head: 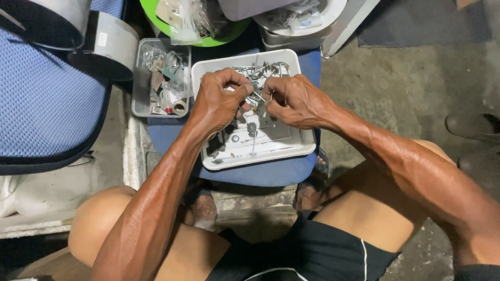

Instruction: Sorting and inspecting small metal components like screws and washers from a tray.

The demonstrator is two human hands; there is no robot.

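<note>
Both my hands hover over a white rectangular tray that holds several screws, nails and small metal parts. My left hand pinches a thin metal piece between thumb and fingers. My right hand is closed on a small grey metal part, and its fingertips almost touch those of the left hand. More screws lie heaped at the tray's far end, while a long screw and a washer lie in the near half.
The tray rests on a blue stool between my knees. A clear box of small parts sits to its left, a green bowl with plastic bags behind. A blue mesh chair stands at left, concrete floor at right.
</note>
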